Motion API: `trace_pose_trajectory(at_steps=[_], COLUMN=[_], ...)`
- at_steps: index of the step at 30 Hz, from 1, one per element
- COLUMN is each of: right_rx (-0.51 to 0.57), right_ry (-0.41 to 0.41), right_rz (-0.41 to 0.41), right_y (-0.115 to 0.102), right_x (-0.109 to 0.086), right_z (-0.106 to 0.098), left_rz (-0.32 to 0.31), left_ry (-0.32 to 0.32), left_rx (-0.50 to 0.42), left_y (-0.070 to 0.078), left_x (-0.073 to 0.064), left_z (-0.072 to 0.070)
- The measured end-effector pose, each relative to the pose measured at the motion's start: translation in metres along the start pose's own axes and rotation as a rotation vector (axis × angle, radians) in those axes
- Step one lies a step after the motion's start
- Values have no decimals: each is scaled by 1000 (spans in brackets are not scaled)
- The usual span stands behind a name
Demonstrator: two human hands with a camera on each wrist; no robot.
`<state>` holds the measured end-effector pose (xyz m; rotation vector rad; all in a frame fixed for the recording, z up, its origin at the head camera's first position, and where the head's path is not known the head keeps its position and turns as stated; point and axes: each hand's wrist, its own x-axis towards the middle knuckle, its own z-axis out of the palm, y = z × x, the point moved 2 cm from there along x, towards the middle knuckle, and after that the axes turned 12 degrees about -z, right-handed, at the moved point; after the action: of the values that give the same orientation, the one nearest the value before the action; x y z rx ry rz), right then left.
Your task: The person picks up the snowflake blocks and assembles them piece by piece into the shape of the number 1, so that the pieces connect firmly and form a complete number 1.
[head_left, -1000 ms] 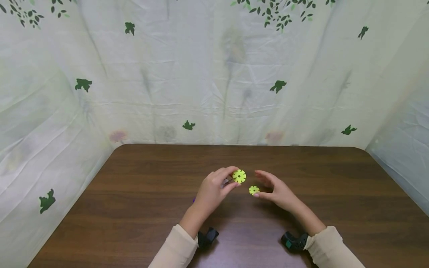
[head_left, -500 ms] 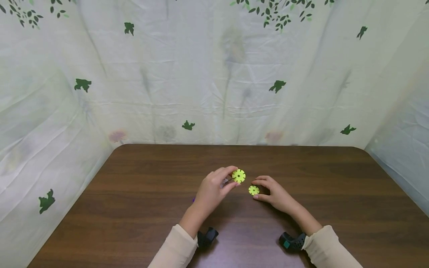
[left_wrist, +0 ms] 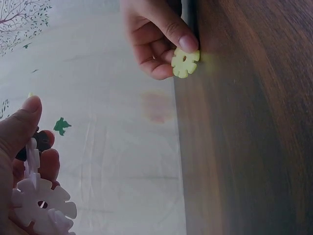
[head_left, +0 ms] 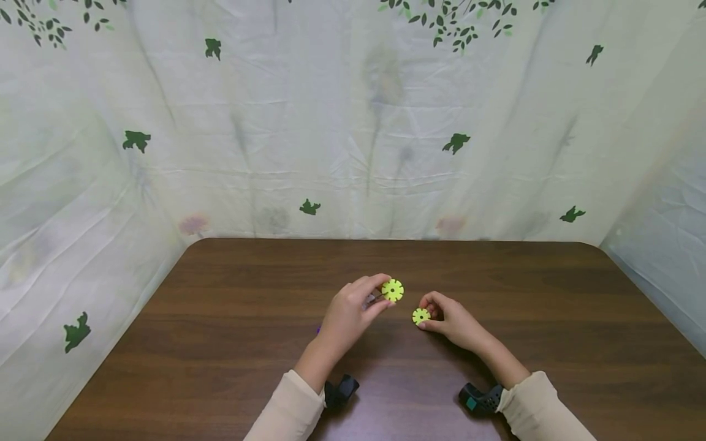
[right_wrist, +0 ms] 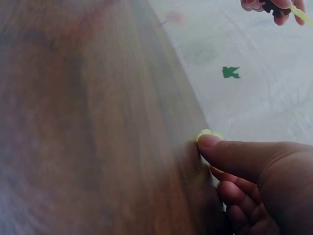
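Note:
My left hand (head_left: 349, 311) grips a small chain of notched plastic snowflake discs. At its right end a yellow snowflake disc (head_left: 393, 290) faces the head camera. In the left wrist view a white snowflake disc (left_wrist: 46, 203) hangs near the palm, with a black piece (left_wrist: 43, 141) between thumb and fingers. A purple bit (head_left: 318, 329) peeks out by the left wrist; the rest of the chain is hidden by the hand. Lower and to the right, my right hand (head_left: 459, 323) pinches a second, loose yellow snowflake disc (head_left: 421, 316) between thumb and fingers, low over the table.
A brown wood-grain table (head_left: 248, 288) spreads under both hands. Behind it hangs a pale cloth (head_left: 353, 122) printed with green leaves, which also covers the sides. Black wrist cameras (head_left: 342, 391) sit at both cuffs, near the tabletop.
The right hand's fingers have closed in from a wide spread onto the loose yellow disc, which has shifted slightly right. The left hand and its chain stay almost still.

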<state>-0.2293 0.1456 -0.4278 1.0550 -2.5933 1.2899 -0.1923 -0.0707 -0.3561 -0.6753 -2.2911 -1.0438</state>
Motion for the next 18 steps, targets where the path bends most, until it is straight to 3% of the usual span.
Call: trace_pose_trajectory(at_steps=[9, 18], right_rx=[44, 145], right_ry=[38, 176], right_rz=[-19, 5], right_y=[-9, -20], right_x=[2, 6], right_z=[-8, -21], left_rz=[12, 7], left_ry=[-1, -4], left_rx=[3, -3], left_y=[0, 0], left_x=[0, 0], left_z=[1, 2])
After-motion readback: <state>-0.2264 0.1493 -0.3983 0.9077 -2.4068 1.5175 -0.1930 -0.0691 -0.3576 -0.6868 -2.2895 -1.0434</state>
